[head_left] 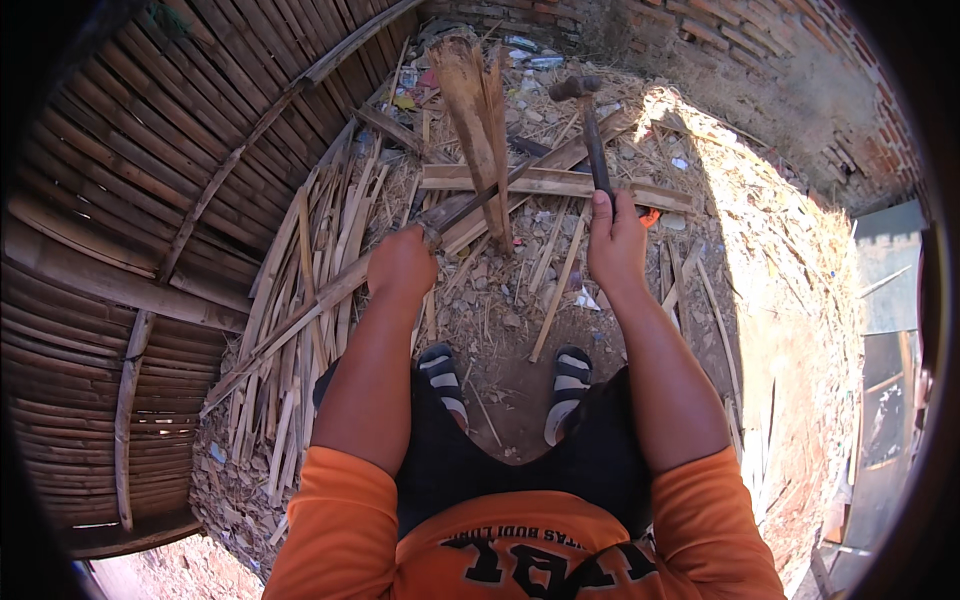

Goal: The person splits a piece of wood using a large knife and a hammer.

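Note:
My left hand point(403, 262) is closed round the handle of a long dark-bladed machete point(465, 211). Its blade slants up to the right and crosses the lower part of an upright piece of wood point(466, 95). A lengthwise split runs down that wood, and the blade seems to sit in it, though I cannot tell how deep. Off to the right, my right hand point(618, 240) grips a hammer point(596, 140) by its dark handle, thumb laid along it. The hammer's rusty head is raised, apart from both wood and machete. Something orange shows beside the right hand.
Thin split wood strips point(345, 225) are heaped at the left, beside a slatted bamboo wall point(200, 130). Crossed timber pieces point(545, 180) lie behind the machete. A brick wall point(760, 60) closes the far side. My sandalled feet point(440, 375) stand amid rubble and chips.

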Available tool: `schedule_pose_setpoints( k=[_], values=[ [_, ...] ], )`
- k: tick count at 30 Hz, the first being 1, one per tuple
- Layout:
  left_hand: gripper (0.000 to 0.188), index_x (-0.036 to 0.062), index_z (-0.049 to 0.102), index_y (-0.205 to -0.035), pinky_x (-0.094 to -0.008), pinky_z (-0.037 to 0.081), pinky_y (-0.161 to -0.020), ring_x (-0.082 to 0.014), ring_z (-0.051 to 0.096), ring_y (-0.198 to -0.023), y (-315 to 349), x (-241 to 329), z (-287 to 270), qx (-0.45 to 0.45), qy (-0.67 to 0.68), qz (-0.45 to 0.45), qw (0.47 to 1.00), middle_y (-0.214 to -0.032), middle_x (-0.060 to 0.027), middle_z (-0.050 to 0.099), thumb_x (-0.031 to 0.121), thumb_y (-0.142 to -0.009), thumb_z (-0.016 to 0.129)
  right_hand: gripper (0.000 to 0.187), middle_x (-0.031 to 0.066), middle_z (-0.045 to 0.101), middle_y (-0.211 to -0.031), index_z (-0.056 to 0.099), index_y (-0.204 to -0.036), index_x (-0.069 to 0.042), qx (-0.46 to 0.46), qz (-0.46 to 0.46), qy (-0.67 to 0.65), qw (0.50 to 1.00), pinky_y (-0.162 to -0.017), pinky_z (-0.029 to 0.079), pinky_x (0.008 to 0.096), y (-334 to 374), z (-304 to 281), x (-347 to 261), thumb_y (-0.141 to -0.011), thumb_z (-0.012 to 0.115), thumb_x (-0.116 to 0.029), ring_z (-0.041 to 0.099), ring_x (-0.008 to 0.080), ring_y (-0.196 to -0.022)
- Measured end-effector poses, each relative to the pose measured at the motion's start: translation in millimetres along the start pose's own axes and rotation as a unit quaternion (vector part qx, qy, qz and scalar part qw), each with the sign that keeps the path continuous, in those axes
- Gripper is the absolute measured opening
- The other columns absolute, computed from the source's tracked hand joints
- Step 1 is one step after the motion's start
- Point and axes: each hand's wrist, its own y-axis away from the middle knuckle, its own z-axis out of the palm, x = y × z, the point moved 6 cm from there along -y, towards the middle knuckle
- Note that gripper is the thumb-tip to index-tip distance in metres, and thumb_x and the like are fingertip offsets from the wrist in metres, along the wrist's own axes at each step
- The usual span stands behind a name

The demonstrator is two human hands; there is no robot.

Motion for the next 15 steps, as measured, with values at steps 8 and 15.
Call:
schedule_pose_setpoints(
  k=[8,15],
  values=[
    [0.03,0.0085,0.07,-0.112,-0.05,0.055,-0.09,-0.0394,0.068,-0.103,0.5,1.2,6.6,-0.01,0.012,-0.005,1.0,-0.108,-0.0204,0.072,0.019,-0.084,0.067,0.041,0.0277,0.066,-0.077,0.059,-0.099,-0.001,-0.111,0.026,0.147,0.983,-0.069,0.048,0.0575,9.6,26.1,36.5,-0.105,0.052,-0.041,0.065,0.051,-0.079],
    [0.029,0.0064,0.07,-0.11,-0.0494,0.055,-0.091,-0.039,0.068,-0.105,-3.7,2.4,9.1,-0.011,0.008,0.004,1.0,-0.11,-0.0201,0.072,0.017,-0.083,0.067,0.039,0.0271,0.067,-0.079,0.056,-0.1,-0.001,-0.048,-0.019,0.059,0.997,-0.063,0.048,0.0541,7.1,19.4,21.5,-0.105,0.052,-0.04,0.065,0.0497,-0.076]
  ],
)
